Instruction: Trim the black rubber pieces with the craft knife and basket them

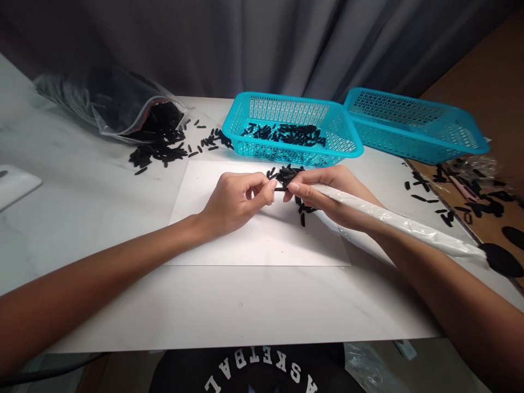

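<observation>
Over a white sheet (229,248), my left hand (235,202) is closed, thumb and fingertips pinching one end of a small, slim black piece (280,189). The piece's other end meets the fingertips of my right hand (327,191). That hand is closed around a long white plastic-wrapped stick (393,218), which runs back along my right forearm to a rounded black end (502,260). Just behind the fingertips lies a small heap of black pieces (289,173), and more are scattered on the sheet under my right hand. What the black pieces are I cannot make out.
A blue basket (292,158) holding black pieces stands behind the sheet, with a second blue basket (417,147) to its right. At left, an open clear bag (110,106) spills black pieces. More lie at right near a pink-handled item (464,188). Grey curtain (204,49) hangs behind.
</observation>
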A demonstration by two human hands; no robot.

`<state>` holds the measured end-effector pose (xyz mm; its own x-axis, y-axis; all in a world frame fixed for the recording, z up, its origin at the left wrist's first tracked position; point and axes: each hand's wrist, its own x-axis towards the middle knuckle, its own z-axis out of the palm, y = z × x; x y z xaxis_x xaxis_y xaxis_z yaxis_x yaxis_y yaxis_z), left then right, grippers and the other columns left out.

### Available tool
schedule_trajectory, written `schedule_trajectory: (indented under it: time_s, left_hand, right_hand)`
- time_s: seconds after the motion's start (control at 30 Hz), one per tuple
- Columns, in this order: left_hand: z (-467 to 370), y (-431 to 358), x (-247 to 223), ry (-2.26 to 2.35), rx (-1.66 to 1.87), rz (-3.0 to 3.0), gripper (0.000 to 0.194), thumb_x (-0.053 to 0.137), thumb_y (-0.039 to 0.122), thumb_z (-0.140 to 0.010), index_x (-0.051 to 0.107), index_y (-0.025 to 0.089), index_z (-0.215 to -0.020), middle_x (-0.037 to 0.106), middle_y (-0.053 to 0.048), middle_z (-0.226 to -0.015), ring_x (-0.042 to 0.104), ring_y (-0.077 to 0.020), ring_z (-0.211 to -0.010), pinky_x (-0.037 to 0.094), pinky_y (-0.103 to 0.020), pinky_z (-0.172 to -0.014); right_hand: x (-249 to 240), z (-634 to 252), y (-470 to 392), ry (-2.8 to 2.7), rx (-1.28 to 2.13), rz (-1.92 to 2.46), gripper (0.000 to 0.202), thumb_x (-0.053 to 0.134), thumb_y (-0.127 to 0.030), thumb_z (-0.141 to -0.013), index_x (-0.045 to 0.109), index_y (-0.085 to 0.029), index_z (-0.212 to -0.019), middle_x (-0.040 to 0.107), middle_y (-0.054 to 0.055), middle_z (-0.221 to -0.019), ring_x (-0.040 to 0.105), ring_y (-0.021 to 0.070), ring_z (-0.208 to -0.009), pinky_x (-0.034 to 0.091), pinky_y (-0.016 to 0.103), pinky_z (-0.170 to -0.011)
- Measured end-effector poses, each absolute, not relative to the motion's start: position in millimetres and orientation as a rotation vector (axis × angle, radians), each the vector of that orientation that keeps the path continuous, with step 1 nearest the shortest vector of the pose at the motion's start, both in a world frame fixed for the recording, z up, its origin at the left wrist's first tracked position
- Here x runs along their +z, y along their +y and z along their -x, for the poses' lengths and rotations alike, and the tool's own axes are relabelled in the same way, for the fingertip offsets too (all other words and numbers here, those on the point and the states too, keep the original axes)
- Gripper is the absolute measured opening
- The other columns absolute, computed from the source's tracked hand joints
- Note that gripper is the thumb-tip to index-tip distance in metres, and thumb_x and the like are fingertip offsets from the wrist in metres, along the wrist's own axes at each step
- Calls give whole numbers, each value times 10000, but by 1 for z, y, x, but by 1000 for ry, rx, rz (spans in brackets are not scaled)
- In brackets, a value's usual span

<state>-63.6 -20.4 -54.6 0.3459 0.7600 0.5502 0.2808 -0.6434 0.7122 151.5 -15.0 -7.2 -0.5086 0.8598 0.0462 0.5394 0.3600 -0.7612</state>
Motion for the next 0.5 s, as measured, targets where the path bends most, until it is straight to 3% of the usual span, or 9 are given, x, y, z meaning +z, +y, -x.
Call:
schedule_trajectory:
  time_s: [0.23, 0.5]
  left_hand:
    - [64, -20, -56, 925, 1314, -2113, 351, 567, 265, -971, 630, 164, -641, 672, 2, -618, 579, -93, -557, 450, -225, -555]
    - [63, -20, -56, 936, 1342, -2100, 331, 578, 262, -963, 632, 162, -653, 669, 1, -619, 556, -86, -550, 438, -218, -538]
  right_hand:
    - [-8, -152, -14, -2175, 1002, 1165, 437, 616, -611, -908, 787, -210, -877, 594, 9, -671, 496, 142, -597, 377, 279, -569]
    - [-5, -153, -16, -2216, 998, 1195, 402, 639, -564, -907, 791, -192, -889, 680, 37, -708, 557, 164, -635, 400, 298, -584]
